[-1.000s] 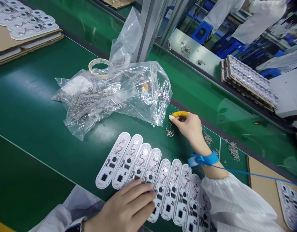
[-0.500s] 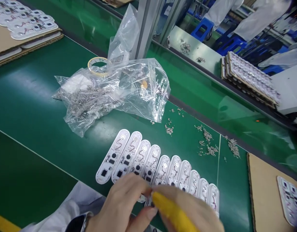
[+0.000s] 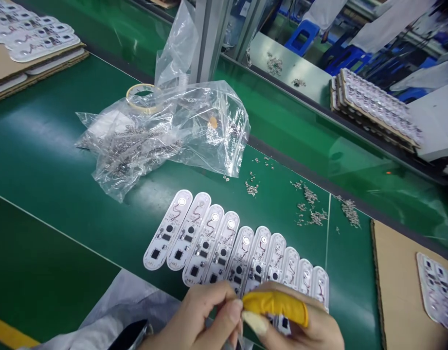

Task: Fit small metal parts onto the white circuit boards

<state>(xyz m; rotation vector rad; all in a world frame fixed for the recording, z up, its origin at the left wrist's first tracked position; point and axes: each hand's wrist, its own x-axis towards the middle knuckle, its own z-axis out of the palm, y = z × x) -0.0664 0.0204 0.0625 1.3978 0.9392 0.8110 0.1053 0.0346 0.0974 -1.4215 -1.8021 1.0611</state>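
1. Low in view: left hand, finger and thumb pinched together, dark band at the wrist.
2. Just beside it: right hand, finger and thumb pinched too, with a yellow cover on one finger and a pale cover on the thumb.
3. Tips of both hands close together; can't tell what is between them, too small and hidden.
4. Under and just past the hands: ten long white boards, side by side in a slanting row on the green table, low ends partly hidden by the hands.
5. Past the boards: little heaps of metal bits, well apart from the hands.
6. Farther back: clear bag full of shiny bits at one end, tape roll just beside it.
7. Far right: brown card with a white panel on top.
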